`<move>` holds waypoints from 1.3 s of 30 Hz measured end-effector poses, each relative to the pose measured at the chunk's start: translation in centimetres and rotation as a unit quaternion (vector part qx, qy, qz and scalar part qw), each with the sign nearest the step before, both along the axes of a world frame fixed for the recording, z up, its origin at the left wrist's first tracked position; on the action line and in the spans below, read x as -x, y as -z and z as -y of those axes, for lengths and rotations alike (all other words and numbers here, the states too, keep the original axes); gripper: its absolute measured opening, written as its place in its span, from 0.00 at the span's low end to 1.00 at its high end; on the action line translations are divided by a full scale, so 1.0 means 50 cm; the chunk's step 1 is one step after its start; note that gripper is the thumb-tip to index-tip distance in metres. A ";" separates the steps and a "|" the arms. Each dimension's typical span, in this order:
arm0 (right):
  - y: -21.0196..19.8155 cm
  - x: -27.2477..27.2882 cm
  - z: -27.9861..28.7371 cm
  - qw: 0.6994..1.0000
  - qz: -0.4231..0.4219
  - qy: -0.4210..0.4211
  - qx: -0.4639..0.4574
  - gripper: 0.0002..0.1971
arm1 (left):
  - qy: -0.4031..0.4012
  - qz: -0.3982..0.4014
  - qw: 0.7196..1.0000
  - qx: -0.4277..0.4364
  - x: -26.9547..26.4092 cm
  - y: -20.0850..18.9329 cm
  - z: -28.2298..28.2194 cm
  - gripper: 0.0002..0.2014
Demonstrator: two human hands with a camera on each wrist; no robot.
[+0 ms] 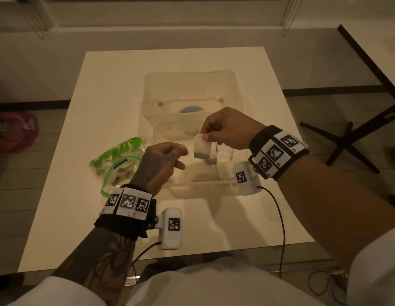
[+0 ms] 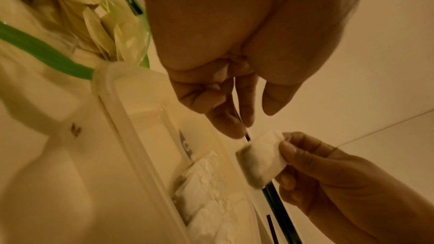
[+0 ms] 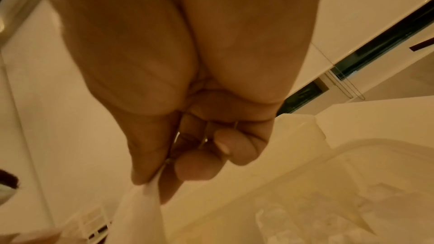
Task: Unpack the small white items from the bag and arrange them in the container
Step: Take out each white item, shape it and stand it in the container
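My right hand (image 1: 205,134) pinches a small white sachet (image 1: 202,147) by its top edge, and the sachet hangs above the clear plastic container (image 1: 192,186). The left wrist view shows the sachet (image 2: 260,160) between the right thumb and fingers (image 2: 285,152). Just left of it, my left hand (image 1: 183,157) hovers with loosely curled fingers (image 2: 225,118) and holds nothing. Several white sachets (image 2: 206,183) lie inside the container along its right side. The green-and-white zip bag (image 1: 112,160) lies open on the table to the left, with more sachets (image 2: 98,31) inside.
A second clear tub or lid (image 1: 190,85) stands directly behind the container. The white table (image 1: 104,96) ends close to my body. A pink bag (image 1: 13,131) lies on the floor at left. A black table base (image 1: 346,142) stands at right. Cables (image 1: 278,217) trail from both wrist cameras.
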State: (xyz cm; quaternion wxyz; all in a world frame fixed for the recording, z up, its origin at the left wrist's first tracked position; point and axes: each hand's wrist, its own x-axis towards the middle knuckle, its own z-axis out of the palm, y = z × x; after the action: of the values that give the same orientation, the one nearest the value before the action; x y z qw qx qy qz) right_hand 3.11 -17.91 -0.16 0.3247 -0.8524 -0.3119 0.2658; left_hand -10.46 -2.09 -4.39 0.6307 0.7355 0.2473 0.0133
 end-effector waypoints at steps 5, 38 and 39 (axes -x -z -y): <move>0.052 -0.015 -0.007 0.995 0.001 -0.010 0.096 0.02 | -0.044 -0.011 0.998 -0.034 0.018 0.012 -0.034 0.08; 0.125 -0.043 -0.064 0.933 0.076 -0.117 0.331 0.10 | -0.090 -0.141 0.964 -0.205 0.069 0.072 -0.100 0.11; 0.123 -0.044 -0.064 0.933 0.071 -0.116 0.332 0.11 | -0.093 -0.149 0.959 -0.223 0.070 0.075 -0.101 0.11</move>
State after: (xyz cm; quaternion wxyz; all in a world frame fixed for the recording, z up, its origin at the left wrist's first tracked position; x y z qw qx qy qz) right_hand 5.31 -14.70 -6.31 -0.0328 -0.8862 -0.3252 0.3284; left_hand -13.98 2.95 -8.13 0.4024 0.8248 0.3968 0.0173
